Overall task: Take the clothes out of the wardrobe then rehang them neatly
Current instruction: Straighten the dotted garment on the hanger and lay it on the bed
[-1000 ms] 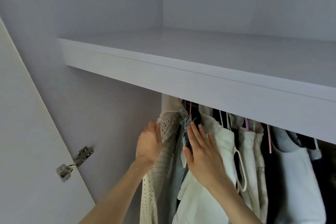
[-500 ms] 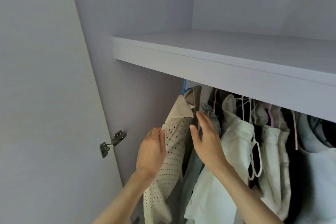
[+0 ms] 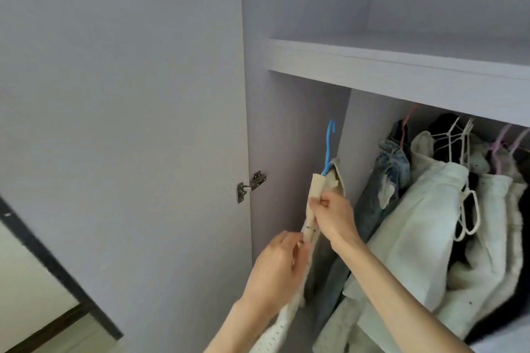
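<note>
The pale lilac wardrobe [image 3: 298,129] stands open, its door [image 3: 120,94] swung to the left of the shelf [image 3: 401,71], and below that shelf a packed row of hanging clothes [image 3: 430,209], cream and white with some faded denim, sags to the right. Just left of that row, clear of it, is the cream perforated knit garment [image 3: 311,221] on its thin blue plastic hanger [image 3: 329,146], whose hook stands free below the shelf. The cloth looks light, soft and limp, so it will probably slide off a slim hanger if tilted; the safer hold seems to be the hanger's neck or the shoulder seam. The right hand [image 3: 334,216] pinches the folded cloth near the collar, fingers curled on it. The left hand [image 3: 279,265] grips the same garment lower down. The rail itself is hidden behind the shelf edge, the garment's hem is cut off at the bottom, and motion blur smears the fingertips.
</note>
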{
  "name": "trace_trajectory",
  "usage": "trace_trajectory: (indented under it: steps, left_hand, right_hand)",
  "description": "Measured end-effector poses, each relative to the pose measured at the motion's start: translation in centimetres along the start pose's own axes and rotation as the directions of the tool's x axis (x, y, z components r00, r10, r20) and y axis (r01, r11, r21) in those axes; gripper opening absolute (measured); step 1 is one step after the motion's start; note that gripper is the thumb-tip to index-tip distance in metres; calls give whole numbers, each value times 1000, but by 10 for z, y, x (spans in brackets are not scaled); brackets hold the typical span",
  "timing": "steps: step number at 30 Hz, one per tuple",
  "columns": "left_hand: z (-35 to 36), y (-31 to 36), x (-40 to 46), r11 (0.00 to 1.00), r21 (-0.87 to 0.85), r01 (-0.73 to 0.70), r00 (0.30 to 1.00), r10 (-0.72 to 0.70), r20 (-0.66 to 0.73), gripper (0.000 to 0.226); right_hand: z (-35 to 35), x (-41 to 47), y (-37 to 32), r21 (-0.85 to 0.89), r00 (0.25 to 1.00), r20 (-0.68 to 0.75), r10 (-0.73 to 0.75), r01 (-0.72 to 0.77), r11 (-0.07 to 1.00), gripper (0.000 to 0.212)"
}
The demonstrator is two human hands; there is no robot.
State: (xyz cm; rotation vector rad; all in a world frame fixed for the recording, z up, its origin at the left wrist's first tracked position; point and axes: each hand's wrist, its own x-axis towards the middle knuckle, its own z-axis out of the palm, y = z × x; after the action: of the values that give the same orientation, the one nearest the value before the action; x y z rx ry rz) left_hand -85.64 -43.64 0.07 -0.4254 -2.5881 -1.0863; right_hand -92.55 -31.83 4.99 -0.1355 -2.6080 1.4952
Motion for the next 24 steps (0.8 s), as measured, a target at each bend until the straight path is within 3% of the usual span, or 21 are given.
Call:
trace_trajectory:
  steps: [4, 8, 10, 13, 15, 18, 21, 24]
  left_hand:
    - [-29, -16, -31, 1000, -21, -3, 995, 5, 104, 34]
    - [-44, -48, -50, 994, 101, 51, 990, -64, 124, 30]
    - [-47, -58, -58, 986, 156, 53, 992, -69, 101, 31]
    - [-56, -71, -71, 973, 230, 8, 1000, -10, 8, 40]
    - [-66, -81, -82, 962, 271, 16, 998, 3, -69, 48]
    - [-88, -93, -104, 951, 288, 115, 989, -83, -123, 42]
    - [-121, -101, -135, 930, 330, 159, 981, -109, -163, 36]
    - [-156, -107, -177, 891, 390, 232, 946, -114, -302, 36]
  right_hand:
    - [-10, -31, 28, -197, 998, 38, 57, -48, 979, 16]
    - [-26, -68, 51, -333, 993, 71, 98, -69, 940, 18]
    - [-30, -87, 57, -389, 998, 45, 43, -22, 921, 19]
    - [-35, -113, 56, -453, 982, 79, -170, 187, 872, 16]
    - [-36, -124, 51, -427, 949, 118, -292, 314, 848, 11]
    - [-30, -136, 37, -313, 902, 109, -418, 430, 847, 10]
    - [-5, -144, 19, -167, 885, 100, -456, 466, 869, 15]
    - [32, -150, 3, -65, 866, 152, -477, 490, 869, 19]
